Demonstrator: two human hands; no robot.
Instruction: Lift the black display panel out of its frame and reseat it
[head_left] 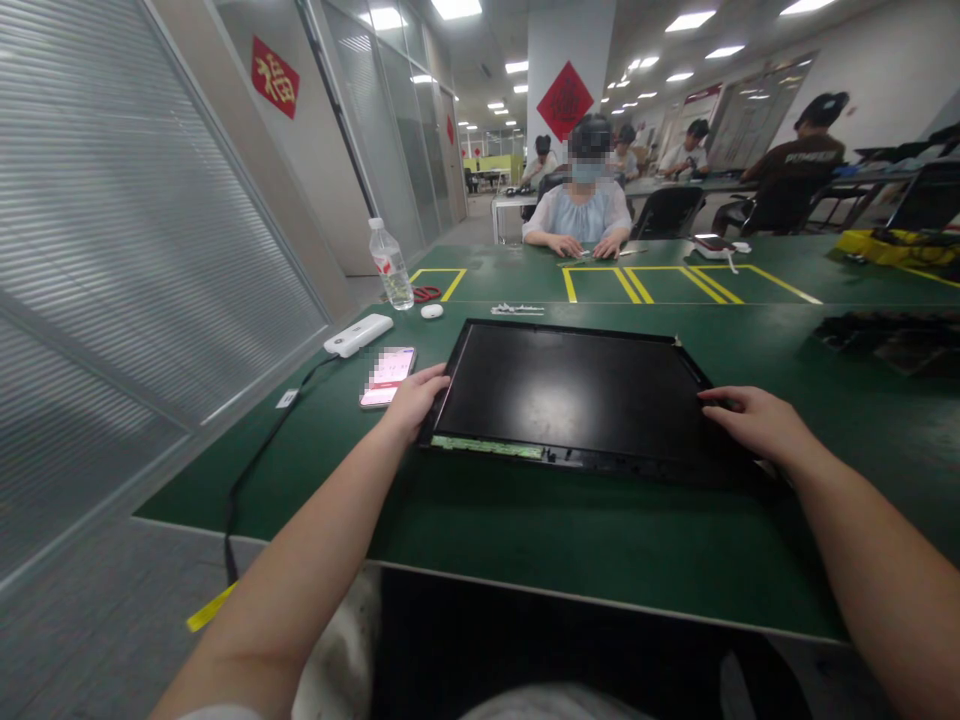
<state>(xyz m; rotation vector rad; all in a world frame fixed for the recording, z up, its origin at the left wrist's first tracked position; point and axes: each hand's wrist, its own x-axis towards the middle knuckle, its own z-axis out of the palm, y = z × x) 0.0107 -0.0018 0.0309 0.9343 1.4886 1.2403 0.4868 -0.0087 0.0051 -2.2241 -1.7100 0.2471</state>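
A dark flat display panel (pixel 577 390) in a black frame lies before me on the green table, its screen side up. Along its near edge, on the left, runs a green circuit board strip (pixel 487 447). My left hand (pixel 418 402) grips the panel's left edge, fingertips on the frame. On the opposite side my right hand (pixel 754 425) holds the right edge, with thumb and fingers about the frame. Just left of my left hand rests a phone (pixel 388 378) with a lit pink screen.
Beyond the phone are a white power bank (pixel 360 335), a small white case (pixel 432 312), red-handled scissors (pixel 427 293) and a water bottle (pixel 391 265). Small pale strips (pixel 517 310) lie behind the panel. Dark parts (pixel 892 335) sit at right. A person (pixel 577 215) works opposite.
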